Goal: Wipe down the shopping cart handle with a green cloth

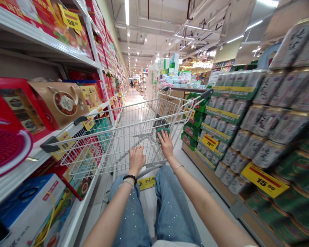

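Both left hand (137, 158) and right hand (166, 143) touch gridded wire cart (113, 137).

Silver-grey wire grid is seen across the cart (134, 133). A green pad (162, 131) is picked out on its bar. Blue jeans (170, 206) are flecked with pale sparkles. Silver cans (262, 116) are marked in black script, and a yellow price tag (264, 179) is edged in red.
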